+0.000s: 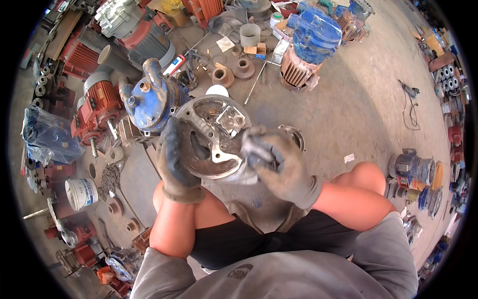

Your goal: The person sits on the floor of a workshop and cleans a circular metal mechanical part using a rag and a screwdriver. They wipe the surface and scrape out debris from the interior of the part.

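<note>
A round cast-metal pump cover (221, 155) with a bright machined rim, bolt holes and a curved slot is held up over my lap, tilted. My left hand (175, 162), in a dark-coated work glove, is closed on its left edge. At the right edge, my gloved right hand (284, 162) is closed round a crumpled grey rag (256, 148), pressed to the metal. Motion blurs the rag and those fingertips. Just beyond the cover, a blue pump housing (152, 102) with curved pipe necks stands on the floor. A metal ring (295, 135) lies partly hidden behind my right hand.
Red motors (103, 99) crowd the left, near a white bucket (81, 194) and a plastic-wrapped blue thing (47, 134). A blue-topped motor pump (311, 40) stands far ahead. Flanged hubs (222, 76) and a thin rod (255, 83) lie ahead. Another motor (411, 168) sits right.
</note>
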Available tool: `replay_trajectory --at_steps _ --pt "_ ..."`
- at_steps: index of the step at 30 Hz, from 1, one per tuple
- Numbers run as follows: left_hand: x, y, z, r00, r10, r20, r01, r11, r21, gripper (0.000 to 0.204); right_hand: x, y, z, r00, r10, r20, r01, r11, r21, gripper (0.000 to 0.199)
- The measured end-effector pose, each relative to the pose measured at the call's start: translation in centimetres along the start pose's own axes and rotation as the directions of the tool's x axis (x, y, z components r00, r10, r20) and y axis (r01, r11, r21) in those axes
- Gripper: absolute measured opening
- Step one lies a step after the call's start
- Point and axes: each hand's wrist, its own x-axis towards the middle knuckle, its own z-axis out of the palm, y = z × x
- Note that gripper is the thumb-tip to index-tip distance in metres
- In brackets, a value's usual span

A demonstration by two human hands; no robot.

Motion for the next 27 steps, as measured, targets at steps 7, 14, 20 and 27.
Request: replay_trajectory --at_steps 7,14,20,27 --pt "1.5 -1.1 -2.7 0.939 0.303 0.164 -0.340 0.739 0.581 0.040 -1.5 2.4 -1.5 0.755 0.539 0.372 -0.630 0.440 0.640 0.026" --pt "0.7 -1.0 0.5 0.963 -0.244 0.112 0.257 0.959 -0.118 0.046 -1.0 4.2 0.0 0.879 0.346 0.329 -0.474 0.550 0.688 0.048" --pt "1.2 -0.2 2.0 0.952 -0.267 0.150 0.296 0.929 -0.224 0.057 -0.3 0.3 -1.2 0.871 0.385 0.305 -0.491 0.662 0.566 0.071" --pt "1.0 0.9 3.7 0.960 -0.202 0.196 0.194 0.979 0.061 0.073 0.2 -1.6 -2.8 0.820 0.457 0.345 -0.573 0.638 0.515 0.058"
